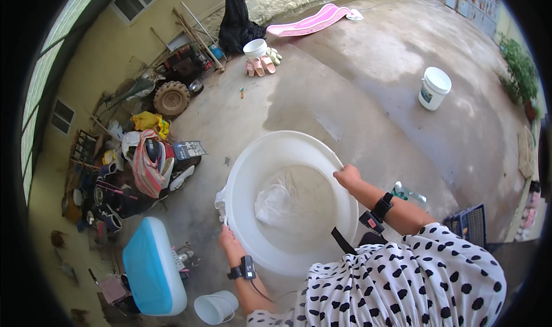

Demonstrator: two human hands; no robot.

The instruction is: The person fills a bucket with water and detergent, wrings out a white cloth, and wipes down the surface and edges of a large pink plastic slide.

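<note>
A big round white plastic tub (245, 176) is in front of me, its open top towards me. At the tub's left side my left hand (229, 239) is closed on the rim, just below a white plastic bag (221, 202) that hangs outside it. Across from it, my right hand (347, 177) grips the right part of the rim. Crumpled whitish plastic film (271, 204) lies at the bottom of the tub, left of its middle. The tub's near edge is partly hidden by my spotted clothing.
A clear plastic bottle (409, 193) and a dark crate (466, 224) are to the right. A small bucket (215, 307) and a blue-and-white padded object (146, 271) stand lower left. Beyond are a scooter (166, 167), a lidded white bucket (435, 87) and a pink slide (315, 23).
</note>
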